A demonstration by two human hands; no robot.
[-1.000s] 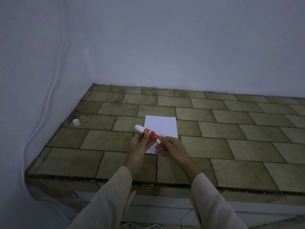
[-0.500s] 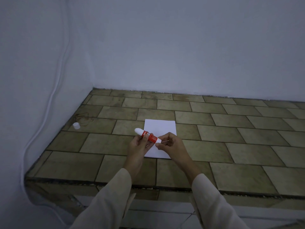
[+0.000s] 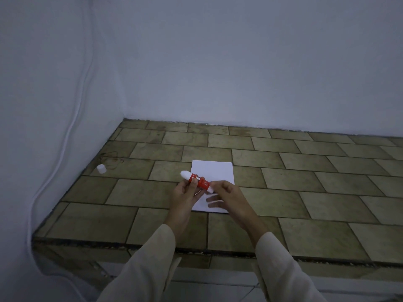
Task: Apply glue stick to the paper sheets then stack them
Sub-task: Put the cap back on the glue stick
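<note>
White paper sheets (image 3: 214, 171) lie in a pile on the tiled counter (image 3: 305, 199). Above their near left corner my left hand (image 3: 185, 198) holds a red glue stick (image 3: 198, 181) by its middle, the white glue tip pointing up and left. My right hand (image 3: 232, 196) pinches the stick's white bottom end with thumb and forefinger. Its other fingers stretch out over the paper. A small white cap (image 3: 101, 168) stands on the counter at the far left.
The counter meets white walls at the back and the left. A white cable (image 3: 72, 125) runs down the left wall. The counter's front edge (image 3: 196, 250) lies just under my forearms.
Both hands stay together at the glue stick over the paper. My right hand's lower fingers have spread out from a curl. The view has tilted slightly.
</note>
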